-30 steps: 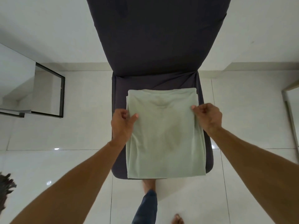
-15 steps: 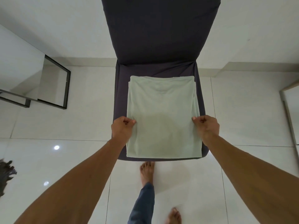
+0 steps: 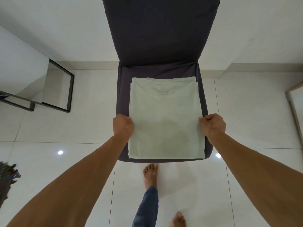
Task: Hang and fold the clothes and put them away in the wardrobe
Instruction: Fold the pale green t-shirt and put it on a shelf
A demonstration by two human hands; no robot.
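A pale green T-shirt, folded into a narrow rectangle, lies flat on the seat of a dark grey covered chair. Its collar end faces the chair back and its hem reaches the seat's front edge. My left hand pinches the shirt's left edge about halfway down. At the same height, my right hand pinches the right edge. Both hands have curled fingers, and the fingertips are hidden under the cloth edges.
A black-framed mirror leans against the white wall at the left. My bare feet stand on the glossy white tiles just before the chair. A dark plant shows at the left edge, and a pale frame at the right.
Both hands have slid down the shirt's side edges towards the hem, from near the upper third to about the middle. The view has shifted slightly.
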